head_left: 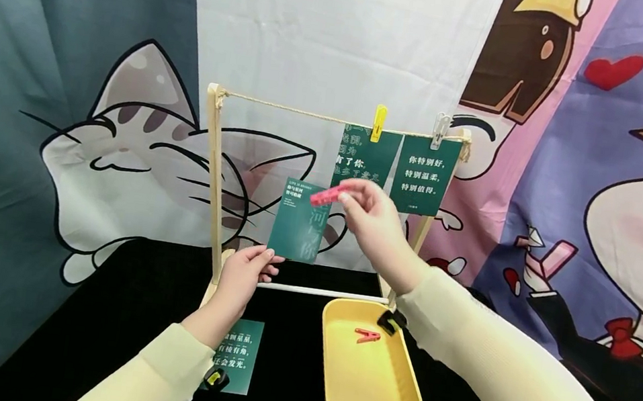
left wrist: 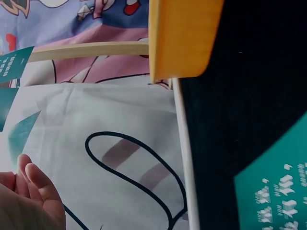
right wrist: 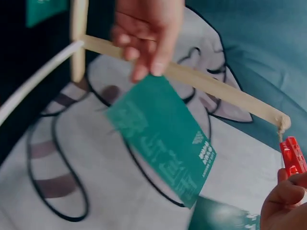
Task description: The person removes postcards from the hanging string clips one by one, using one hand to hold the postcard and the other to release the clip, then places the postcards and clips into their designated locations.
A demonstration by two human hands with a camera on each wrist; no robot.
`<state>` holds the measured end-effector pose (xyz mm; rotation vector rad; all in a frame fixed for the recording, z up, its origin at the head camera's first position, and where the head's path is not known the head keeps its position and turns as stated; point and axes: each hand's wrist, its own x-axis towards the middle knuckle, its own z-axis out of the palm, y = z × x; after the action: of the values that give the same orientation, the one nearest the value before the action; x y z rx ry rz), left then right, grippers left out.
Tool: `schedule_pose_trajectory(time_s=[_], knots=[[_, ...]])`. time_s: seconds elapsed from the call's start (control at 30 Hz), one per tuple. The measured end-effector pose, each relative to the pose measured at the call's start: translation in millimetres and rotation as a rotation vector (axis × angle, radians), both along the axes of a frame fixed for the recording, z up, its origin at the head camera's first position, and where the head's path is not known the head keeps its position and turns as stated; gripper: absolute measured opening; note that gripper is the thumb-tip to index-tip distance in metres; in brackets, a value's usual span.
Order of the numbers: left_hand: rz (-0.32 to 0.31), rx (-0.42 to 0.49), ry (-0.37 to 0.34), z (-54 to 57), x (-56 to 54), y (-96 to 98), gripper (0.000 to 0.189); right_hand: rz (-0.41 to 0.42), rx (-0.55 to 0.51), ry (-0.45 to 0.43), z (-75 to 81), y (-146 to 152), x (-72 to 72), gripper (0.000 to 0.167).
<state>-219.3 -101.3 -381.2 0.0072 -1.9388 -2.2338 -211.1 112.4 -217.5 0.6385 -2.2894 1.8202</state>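
My left hand (head_left: 245, 272) pinches a green card (head_left: 296, 231) by its lower left corner and holds it up below the rope (head_left: 285, 108). In the right wrist view the left hand (right wrist: 151, 38) shows its thumb and fingers on the card's corner (right wrist: 158, 129). A red clothespin (head_left: 327, 195) is pinched by my right hand (head_left: 376, 224), beside the card's upper right edge. The right wrist view also shows this clothespin (right wrist: 292, 155). Two more green cards hang from the rope, one under a yellow clothespin (head_left: 378, 123), one under a whitish clothespin (head_left: 441, 131).
A wooden frame (head_left: 214, 180) carries the rope. In front of its right side stands a yellow basket (head_left: 369, 396) with another red clothespin (head_left: 367, 336) inside. One green card (head_left: 239, 359) lies on the black table (head_left: 282, 358) by the left forearm. A cartoon-printed cloth (head_left: 343, 34) hangs behind.
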Motion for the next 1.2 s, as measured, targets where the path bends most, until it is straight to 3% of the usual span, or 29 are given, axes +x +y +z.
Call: schedule_pose_trajectory(time_s=[0.2, 0.33, 0.5, 0.67, 0.9, 1.2], knots=[[0.009, -0.062, -0.043, -14.8, 10.3, -3.2, 0.017, -0.003, 0.155, -0.057, -40.3, 30.7, 12.2, 0.024], [-0.016, -0.162, -0.077, -26.0, 22.4, -7.1, 0.012, 0.023, 0.339, -0.044, -67.6, 48.1, 16.9, 0.02], [-0.078, -0.234, -0.184, -40.6, 39.6, -17.4, 0.011, 0.027, 0.619, -0.047, -95.7, 65.6, 25.4, 0.013], [-0.095, -0.298, -0.283, -51.2, 58.6, -27.0, 0.013, 0.039, 0.799, -0.092, -117.9, 76.4, 30.8, 0.012], [-0.133, -0.346, -0.398, -58.3, 84.3, -39.2, 0.021, 0.08, 0.95, -0.048, -141.6, 83.3, 36.4, 0.007], [-0.132, -0.371, -0.445, -71.9, 108.5, -55.1, 0.024, 0.129, 1.031, -0.046, -157.4, 88.2, 39.0, 0.007]])
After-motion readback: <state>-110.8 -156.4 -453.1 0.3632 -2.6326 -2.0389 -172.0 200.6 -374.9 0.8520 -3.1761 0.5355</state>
